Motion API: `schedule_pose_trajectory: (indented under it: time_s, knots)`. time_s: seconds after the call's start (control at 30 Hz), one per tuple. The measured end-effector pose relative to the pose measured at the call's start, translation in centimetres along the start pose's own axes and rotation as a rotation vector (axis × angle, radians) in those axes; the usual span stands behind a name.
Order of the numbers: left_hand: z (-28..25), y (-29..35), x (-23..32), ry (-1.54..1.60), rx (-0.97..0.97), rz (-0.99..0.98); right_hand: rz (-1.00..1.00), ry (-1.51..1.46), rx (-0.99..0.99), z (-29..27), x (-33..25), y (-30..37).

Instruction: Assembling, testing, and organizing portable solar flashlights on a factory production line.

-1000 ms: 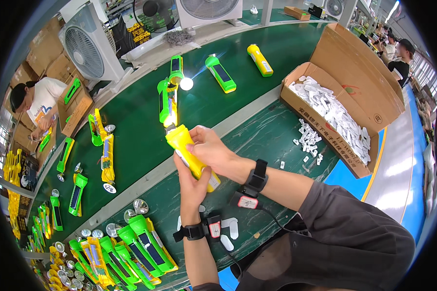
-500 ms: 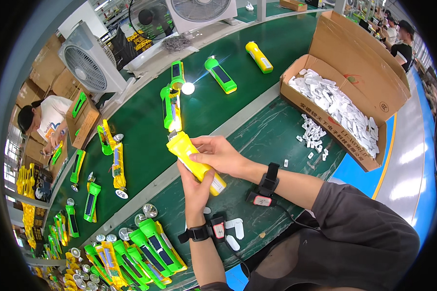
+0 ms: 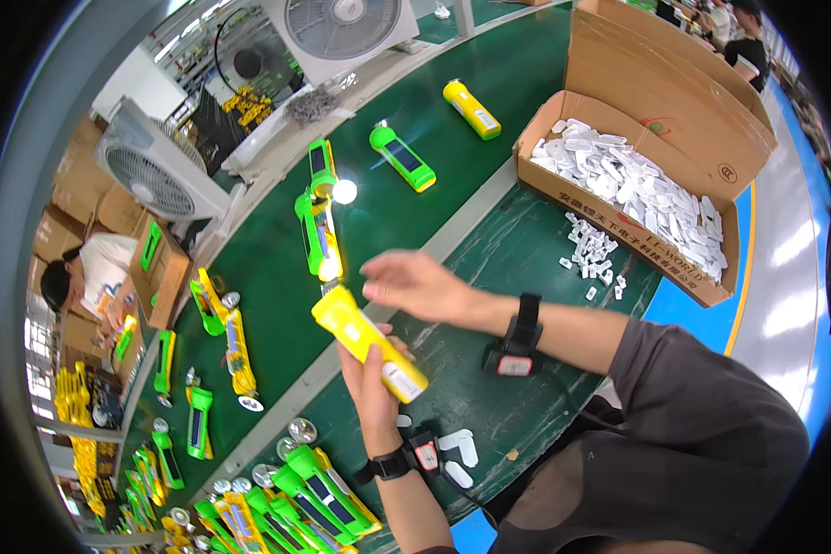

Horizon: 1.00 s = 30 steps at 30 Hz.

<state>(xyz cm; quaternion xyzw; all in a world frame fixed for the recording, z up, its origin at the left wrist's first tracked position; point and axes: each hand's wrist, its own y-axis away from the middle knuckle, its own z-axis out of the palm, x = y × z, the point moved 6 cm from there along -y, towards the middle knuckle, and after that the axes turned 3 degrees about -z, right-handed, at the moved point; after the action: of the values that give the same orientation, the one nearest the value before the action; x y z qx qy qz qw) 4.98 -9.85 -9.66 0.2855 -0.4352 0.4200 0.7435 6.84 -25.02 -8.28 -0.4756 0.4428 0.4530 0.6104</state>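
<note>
My left hand (image 3: 367,380) is wrapped round the handle of a yellow flashlight (image 3: 358,334), thumb along its side. The flashlight tilts, with its wide head toward the far left and a white label on its handle. Just beyond it my right hand (image 3: 415,280) hovers off the flashlight, fingers partly stretched and nothing visible in them. Past the flashlight's head, a lit green-and-yellow flashlight (image 3: 308,228) lies opened on the green belt. White plastic pieces (image 3: 460,443) rest on the worktable beside my left wrist.
A cardboard box (image 3: 609,198) of white plastic parts stands at the right, with small white pieces (image 3: 589,247) spilled beside it. Several green flashlights (image 3: 328,489) are lined up at the lower left. Others lie along the belt (image 3: 415,217). Another person (image 3: 102,277) works at the far left.
My right hand has let go of the yellow flashlight and lifted away from it. My left hand still holds it. The whole view has shifted slightly.
</note>
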Motion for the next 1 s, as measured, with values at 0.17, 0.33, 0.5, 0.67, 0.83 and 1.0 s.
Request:
schedule_pose_trajectory:
  time_s: [0.17,0.33,0.5,0.67,0.83,1.0]
  knots:
    - [-1.7,0.0,1.1,-0.141,0.18,0.1,0.007,1.005,0.552,-13.0,-2.3,-6.9]
    - [-2.3,-1.3,1.3,-0.213,0.244,0.037,0.215,1.121,0.427,-15.1,1.0,-10.8]
    - [-6.3,-5.1,2.6,-0.4,0.375,0.092,0.009,1.436,0.601,-14.6,4.0,-13.4]
    - [-11.9,-9.9,6.0,-0.575,0.383,0.131,-0.359,1.672,0.86,-11.9,-0.6,-14.6]
    - [-15.0,-12.4,6.3,-0.613,0.364,0.077,-0.792,1.762,0.234,-9.7,0.0,-22.0]
    - [-16.7,-13.2,6.5,-0.823,0.435,0.127,-0.999,1.7,0.012,-8.0,0.9,-27.8]
